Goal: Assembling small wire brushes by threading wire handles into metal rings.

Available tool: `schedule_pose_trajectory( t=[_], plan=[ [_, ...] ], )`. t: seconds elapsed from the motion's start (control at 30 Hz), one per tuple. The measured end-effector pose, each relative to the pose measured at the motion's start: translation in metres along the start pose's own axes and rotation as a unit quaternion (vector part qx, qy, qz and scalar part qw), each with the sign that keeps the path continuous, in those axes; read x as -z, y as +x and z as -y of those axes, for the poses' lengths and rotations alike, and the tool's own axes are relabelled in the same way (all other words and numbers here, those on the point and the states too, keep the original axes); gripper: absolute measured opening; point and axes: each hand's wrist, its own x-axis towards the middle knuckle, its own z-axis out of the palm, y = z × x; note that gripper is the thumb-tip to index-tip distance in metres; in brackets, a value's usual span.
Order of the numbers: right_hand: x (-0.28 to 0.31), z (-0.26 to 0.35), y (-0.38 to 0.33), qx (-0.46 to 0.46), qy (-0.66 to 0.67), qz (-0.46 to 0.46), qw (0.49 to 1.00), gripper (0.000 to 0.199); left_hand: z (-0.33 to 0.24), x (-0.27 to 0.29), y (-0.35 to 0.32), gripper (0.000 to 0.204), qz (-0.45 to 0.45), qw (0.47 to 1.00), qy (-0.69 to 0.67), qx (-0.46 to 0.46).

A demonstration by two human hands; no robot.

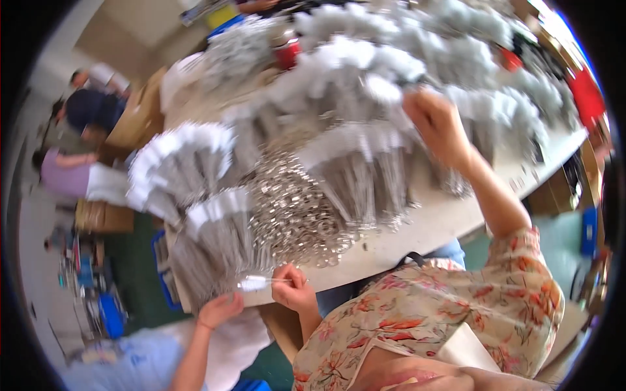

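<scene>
My left hand is closed at the table's near edge. It grips the thin wire stem of a small white-bristled brush, whose head points left. Farther off to the right, my right hand is raised over the bundled brushes with its fingers curled. Motion blur hides what those fingers hold, if anything. White brush heads lie just left of that fist. Between the hands, a bundle of wire-stemmed brushes lies beside a heap of small shiny metal loops.
A co-worker's hand reaches in at the lower left, close to the brush. More brush bundles cover the table. A red container stands at the back. Other people and cardboard boxes are at the left.
</scene>
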Motion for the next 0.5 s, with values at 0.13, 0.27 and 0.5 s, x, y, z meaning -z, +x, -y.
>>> schedule_pose_trajectory(
  t=[0.13, 0.27, 0.5],
  plan=[
    [0.070, -0.112, 0.047, -0.140, -0.125, -0.076, 0.979, 0.022, 0.035, -0.006, -0.012, 0.060, 0.009, 0.998, 0.033, 0.052],
    [0.090, -0.197, 0.093, -0.131, -0.271, -0.062, 0.952, 0.028, 0.038, 0.030, 0.003, 0.059, 0.029, 0.999, 0.019, 0.009],
    [0.050, -0.145, 0.103, -0.128, -0.155, 0.025, 0.979, 0.027, 0.022, 0.054, -0.007, 0.058, 0.038, 0.995, 0.055, 0.068]
  ],
)
